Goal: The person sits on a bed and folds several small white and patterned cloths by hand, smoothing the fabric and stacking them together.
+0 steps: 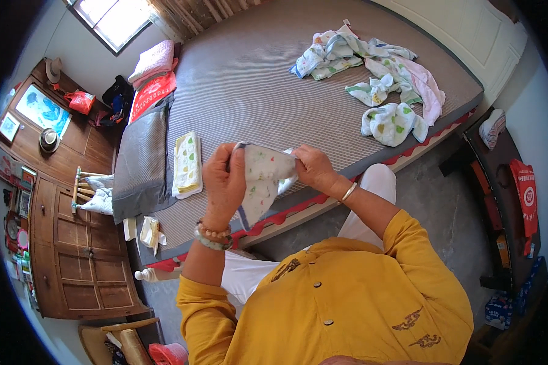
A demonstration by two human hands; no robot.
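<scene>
Between my two hands hangs a small white cloth (260, 182) with a blue edge and tiny coloured prints, held up over the near edge of the bed. My left hand (221, 179) pinches its upper left part, and one corner droops below. With closed fingers, my right hand (315, 168) grips the other side. Left of my left hand lies a folded stack of white and yellow-green cloths (187, 164). Across the bed on the right is a loose heap of printed cloths (359, 58), with a crumpled leaf-print cloth (393, 125) at its near end.
The bed (243, 79) has a striped grey-brown mat. Folded pink bedding (153, 64) sits at its far left. A wooden cabinet (82, 249) stands left, a dark bench (490, 182) with a red bag (523, 201) right. A packet of tissues (151, 234) lies at the near left corner.
</scene>
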